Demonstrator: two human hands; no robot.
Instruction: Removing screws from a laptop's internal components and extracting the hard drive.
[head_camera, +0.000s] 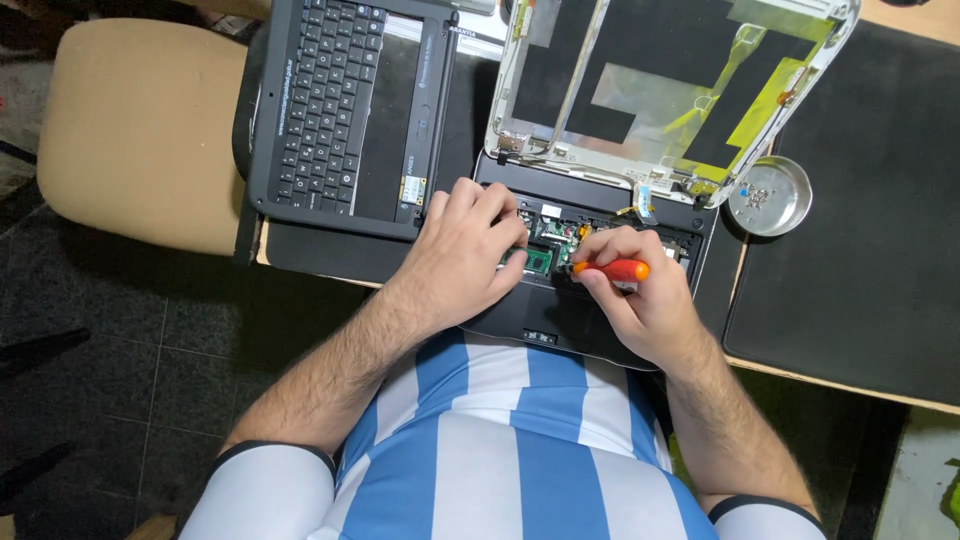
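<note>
Left hand (468, 250): grip curled together, fingertips pressed on the green circuit board (538, 260); holds nothing.
Right hand (640, 300): grip clamped on the orange-handled screwdriver (612, 269); handle lies sideways, tip pointing to 9 o'clock, hidden by the fingers.
Opened laptop base (560, 320): centre of view, at the near edge of the counter (760, 368); top cover off, boards exposed between the two hands.
Lid shell (680, 90): at 12 o'clock of the hands; white frame, screen removed, black and yellow film inside, hinged to the base.
Keyboard panel (340, 110): at 10 o'clock, black, laid flat just beside the base.
Metal dish (768, 196): at 2 o'clock of the right hand; round, a few small screws in it.
Black mat (860, 230): at 3 o'clock, covering the counter.
Tan chair seat (140, 130): at 9 o'clock, off the counter.
Obstruction: both hands cover most of the exposed boards; screw under the tool cannot be seen.
</note>
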